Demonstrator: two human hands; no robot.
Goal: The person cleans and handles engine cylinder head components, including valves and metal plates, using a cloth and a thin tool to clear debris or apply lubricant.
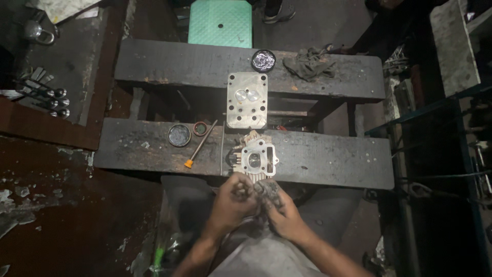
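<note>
Both hands, left hand (pixel 233 197) and right hand (pixel 277 202), were closed together on a small greasy part I could not identify, with the finned cylinder head (pixel 254 160) directly ahead, touching my fingertips, on the near bench plank (pixel 328 159).

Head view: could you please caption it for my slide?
Two grimy hands, left hand and right hand, meet below a finned grey metal cylinder head on a dark workbench.

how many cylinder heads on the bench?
2. A flat rectangular cylinder head bridges the gap between the two planks; a finned cylinder head sits on the near plank, just ahead of both hands. Others may be hidden in the dark.
</note>
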